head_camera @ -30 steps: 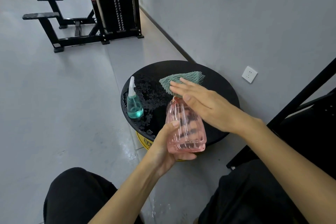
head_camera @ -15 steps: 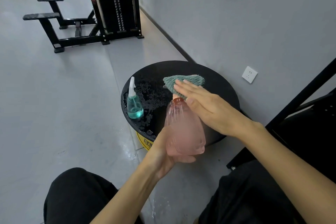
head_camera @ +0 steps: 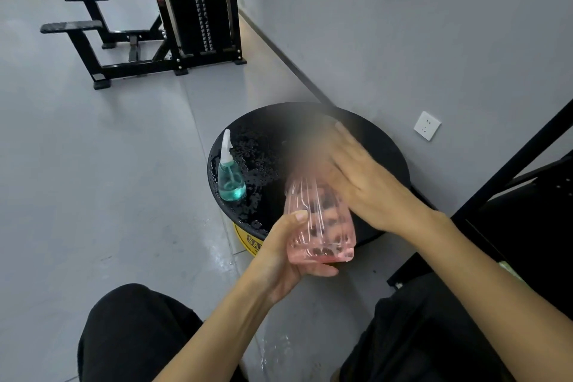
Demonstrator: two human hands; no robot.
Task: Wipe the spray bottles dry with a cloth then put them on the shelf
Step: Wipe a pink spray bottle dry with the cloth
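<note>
Nearest you, black trousers (head_camera: 139,335) fill 7 and 5 o'clock. Just above, your left hand (head_camera: 279,257) grips the pink bottle (head_camera: 319,226) round its base, thumb curled on the left wall, fingers wrapped under.

The bottle's clear pink plastic w/ lengthwise ribs and a thin pool of pink liquid in the bottom. It's held in the air over the near edge of the round black table (head_camera: 381,146). The base is toward you at 6 o'clock and the long axis runs up to approx 11 — the neck end is lost in motion blur.

Your right hand (head_camera: 369,177) lies flat on the bottle's upper part, fingers straight and together, clasping nothing. The smear past the fingertips is too blurred to name.

At the table's 9 o'clock the teal bottle (head_camera: 231,178) stands upright, nozzle up, amid water beads. Beyond, at 11 — a black weight machine (head_camera: 198,9).
</note>
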